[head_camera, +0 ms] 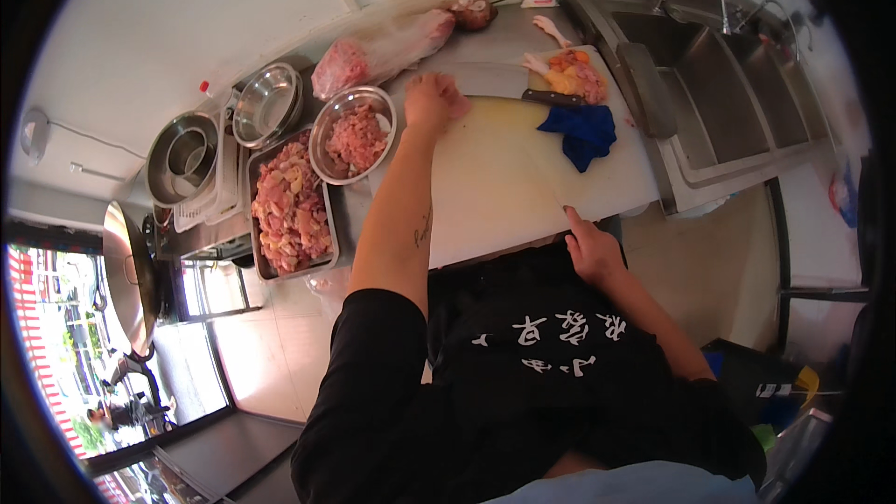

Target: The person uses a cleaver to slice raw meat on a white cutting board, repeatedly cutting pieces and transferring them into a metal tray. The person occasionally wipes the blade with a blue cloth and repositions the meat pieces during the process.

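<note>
My left hand (430, 103) is at the far left part of a white cutting board (490, 189), its fingers closed on a small piece of pink meat (460, 107). Just beyond it lies a cleaver (493, 78), its dark handle pointing right. Near the board's front edge is my right hand (596, 250), fingers curled and index finger stretched forward. A faint thin line runs from that fingertip over the board; whether it is a blade I cannot tell. Left of my left forearm, a steel bowl (390, 99) holds chopped meat (357, 138).
A steel tray (334, 238) of cut chicken pieces (290, 213) stands left, near stacked steel bowls (266, 98). Bagged meat (392, 49) lies at the back. Chicken parts (577, 77) and a blue cloth (584, 134) occupy the board's right side. A steel sink (721, 105) adjoins the counter.
</note>
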`<state>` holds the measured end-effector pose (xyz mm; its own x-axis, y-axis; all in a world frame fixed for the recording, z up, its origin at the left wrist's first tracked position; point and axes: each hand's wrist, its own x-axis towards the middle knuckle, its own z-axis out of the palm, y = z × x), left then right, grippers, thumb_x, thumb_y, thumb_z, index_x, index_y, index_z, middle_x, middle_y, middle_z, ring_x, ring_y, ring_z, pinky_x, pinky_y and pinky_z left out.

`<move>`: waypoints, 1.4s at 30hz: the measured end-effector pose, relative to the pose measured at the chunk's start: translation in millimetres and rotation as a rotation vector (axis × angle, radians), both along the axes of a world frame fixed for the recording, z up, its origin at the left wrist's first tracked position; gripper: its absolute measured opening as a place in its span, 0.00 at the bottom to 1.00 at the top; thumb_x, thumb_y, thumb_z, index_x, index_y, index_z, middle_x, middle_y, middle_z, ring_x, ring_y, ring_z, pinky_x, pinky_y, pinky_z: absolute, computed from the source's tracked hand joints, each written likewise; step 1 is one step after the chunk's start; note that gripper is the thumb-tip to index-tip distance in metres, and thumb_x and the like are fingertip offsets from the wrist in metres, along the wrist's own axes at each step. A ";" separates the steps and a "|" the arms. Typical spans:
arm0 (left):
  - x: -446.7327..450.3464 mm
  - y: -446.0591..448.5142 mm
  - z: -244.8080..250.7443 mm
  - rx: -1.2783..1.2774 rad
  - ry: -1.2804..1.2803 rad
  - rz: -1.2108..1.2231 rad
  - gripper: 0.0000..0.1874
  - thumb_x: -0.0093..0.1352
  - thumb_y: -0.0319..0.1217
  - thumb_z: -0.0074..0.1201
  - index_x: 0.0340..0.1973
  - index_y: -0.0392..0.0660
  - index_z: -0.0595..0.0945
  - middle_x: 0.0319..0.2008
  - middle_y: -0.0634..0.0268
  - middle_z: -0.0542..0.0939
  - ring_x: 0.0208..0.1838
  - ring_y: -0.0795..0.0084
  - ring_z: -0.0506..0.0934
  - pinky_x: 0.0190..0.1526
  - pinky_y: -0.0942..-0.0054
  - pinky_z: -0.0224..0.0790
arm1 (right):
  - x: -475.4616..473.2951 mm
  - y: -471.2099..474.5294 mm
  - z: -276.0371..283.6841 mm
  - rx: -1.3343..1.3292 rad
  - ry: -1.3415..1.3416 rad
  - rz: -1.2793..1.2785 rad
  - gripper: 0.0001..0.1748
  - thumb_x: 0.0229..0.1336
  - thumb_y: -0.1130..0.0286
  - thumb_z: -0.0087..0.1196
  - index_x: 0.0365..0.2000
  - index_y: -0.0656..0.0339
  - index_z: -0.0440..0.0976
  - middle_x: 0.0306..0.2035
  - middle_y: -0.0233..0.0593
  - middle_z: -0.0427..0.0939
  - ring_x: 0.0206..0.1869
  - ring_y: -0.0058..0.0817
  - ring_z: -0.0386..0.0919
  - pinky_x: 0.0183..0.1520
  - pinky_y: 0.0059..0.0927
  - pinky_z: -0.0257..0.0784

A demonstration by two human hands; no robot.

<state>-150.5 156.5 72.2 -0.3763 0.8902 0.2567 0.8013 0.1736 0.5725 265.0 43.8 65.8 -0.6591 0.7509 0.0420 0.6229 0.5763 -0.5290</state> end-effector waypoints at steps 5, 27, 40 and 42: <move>-0.4 -23.9 0.1 0.030 -0.512 0.161 0.20 0.62 0.21 0.63 0.50 0.38 0.81 0.47 0.56 0.82 0.49 0.55 0.82 0.49 0.61 0.79 | 1.1 -0.9 0.5 0.000 0.039 -0.009 0.32 0.71 0.68 0.52 0.72 0.57 0.61 0.44 0.54 0.81 0.42 0.58 0.81 0.43 0.54 0.77; 52.9 -82.8 16.2 0.002 -1.736 -0.101 0.26 0.77 0.42 0.51 0.61 0.32 0.77 0.47 0.50 0.85 0.43 0.55 0.85 0.41 0.57 0.83 | 12.3 4.6 -20.3 0.049 0.229 -0.003 0.31 0.71 0.68 0.53 0.71 0.59 0.63 0.45 0.56 0.82 0.43 0.59 0.81 0.44 0.53 0.77; 59.0 -125.6 -46.1 -0.072 0.103 0.111 0.19 0.69 0.30 0.60 0.55 0.39 0.81 0.44 0.47 0.83 0.48 0.45 0.82 0.49 0.54 0.77 | -28.5 35.2 24.0 -0.069 0.246 0.173 0.31 0.69 0.66 0.55 0.69 0.58 0.64 0.44 0.57 0.83 0.45 0.58 0.82 0.45 0.53 0.76; 64.0 -123.1 -46.4 -0.002 0.206 0.028 0.18 0.70 0.31 0.59 0.55 0.42 0.82 0.47 0.48 0.82 0.53 0.44 0.79 0.54 0.51 0.75 | -41.9 36.6 25.1 -0.075 0.143 0.200 0.28 0.70 0.66 0.54 0.67 0.60 0.65 0.43 0.58 0.83 0.44 0.60 0.81 0.46 0.54 0.76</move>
<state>-86.4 33.3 25.8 -0.3408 0.8807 0.3289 0.8961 0.1985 0.3970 223.1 80.3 90.8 -0.7863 0.6106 0.0945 0.4159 0.6361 -0.6499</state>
